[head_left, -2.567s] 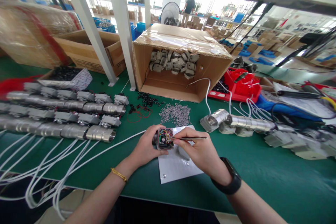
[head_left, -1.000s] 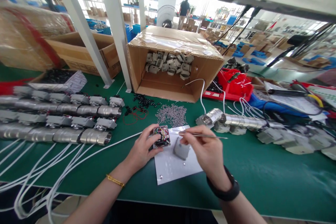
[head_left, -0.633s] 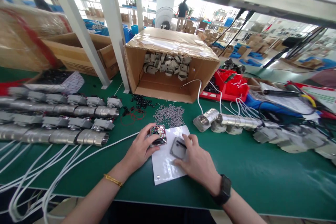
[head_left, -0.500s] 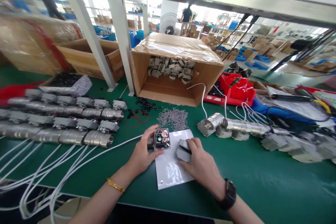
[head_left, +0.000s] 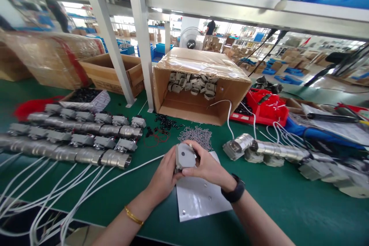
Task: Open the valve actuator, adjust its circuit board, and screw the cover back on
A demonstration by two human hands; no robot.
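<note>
moved leftward since half a second ago, from over the white sheet [head_left: 198, 201], the gray cover [head_left: 185, 156] is now above the housing, hiding its wired inside from view. nearest me, a gold bracelet [head_left: 133, 216] circles my left wrist and a black watch [head_left: 235, 189] my right. my left grip [head_left: 164, 175] is wrapped around the housing's left side; my right grip [head_left: 207, 167] is clamped on the cover's right side, though i cannot tell whether it is fully seated. the sheet lies below, on the green tabletop [head_left: 276, 203]. farther on are metal fittings [head_left: 89, 157] at left, a heap of screws [head_left: 196, 135], then a cardboard box [head_left: 188, 112] holding gray parts [head_left: 194, 84]. far back stands a fan [head_left: 190, 40].
</note>
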